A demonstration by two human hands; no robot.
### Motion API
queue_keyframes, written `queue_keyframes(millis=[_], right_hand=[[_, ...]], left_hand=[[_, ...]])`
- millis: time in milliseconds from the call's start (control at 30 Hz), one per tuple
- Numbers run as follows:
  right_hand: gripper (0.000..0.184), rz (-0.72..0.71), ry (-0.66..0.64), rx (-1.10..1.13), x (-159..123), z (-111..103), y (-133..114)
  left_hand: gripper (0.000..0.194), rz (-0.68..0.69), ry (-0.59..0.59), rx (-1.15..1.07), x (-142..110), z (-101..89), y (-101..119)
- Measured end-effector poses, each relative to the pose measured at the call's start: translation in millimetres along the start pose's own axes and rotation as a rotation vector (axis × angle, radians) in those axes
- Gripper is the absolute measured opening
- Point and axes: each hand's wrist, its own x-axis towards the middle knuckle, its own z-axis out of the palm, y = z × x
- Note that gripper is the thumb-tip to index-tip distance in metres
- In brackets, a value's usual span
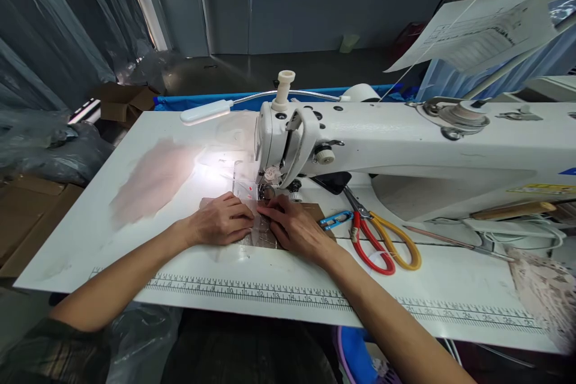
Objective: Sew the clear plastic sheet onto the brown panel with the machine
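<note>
A white sewing machine [405, 144] stands on a white table [135, 150]. Under its needle area lies a small see-through piece of fabric [260, 229] on a brown patch. My left hand [222, 221] rests on the fabric's left side, fingers curled and pressed down on it. My right hand [294, 225] lies on its right side, fingertips pinching the fabric just in front of the presser foot [265, 191]. The two hands nearly touch. A small lamp [207, 113] lights the spot.
Red-handled and yellow-handled scissors [378, 240] and blue thread snips [335, 219] lie right of my right hand. A printed ruler [288, 295] runs along the table's front edge. Lace fabric [546, 291] sits at the far right. Cardboard boxes [27, 216] and plastic bags stand left.
</note>
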Motion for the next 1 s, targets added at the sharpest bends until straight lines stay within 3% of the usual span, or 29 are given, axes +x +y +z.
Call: queue_keyframes(millis=[300, 533, 667, 767, 900, 1000], right_hand=[[0.041, 0.108, 0.03, 0.143, -2.6, -5.7, 0.0], [0.037, -0.038, -0.026, 0.103, -4.6, -9.6, -5.2], [0.035, -0.049, -0.056, 0.048, -4.4, -10.3, -7.0], [0.035, -0.017, -0.07, 0.058, -3.6, -12.6, -9.1], [0.037, 0.003, -0.072, 0.075, -2.7, -15.7, -12.3], [0.038, 0.002, -0.061, 0.09, -2.9, -15.7, -13.0]], left_hand=[[0.018, -0.001, -0.008, -0.005, -1.7, 0.4, -1.7], [0.015, -0.031, -0.017, 0.003, -2.7, 1.5, -1.2], [0.015, -0.059, -0.043, -0.101, -1.7, -5.6, -0.6], [0.02, -0.14, -0.001, -0.134, 0.5, -9.8, -3.1], [0.02, -0.269, 0.114, -0.019, 2.1, -4.1, -9.1], [0.019, -0.267, 0.079, 0.019, 0.7, 3.7, -11.0]])
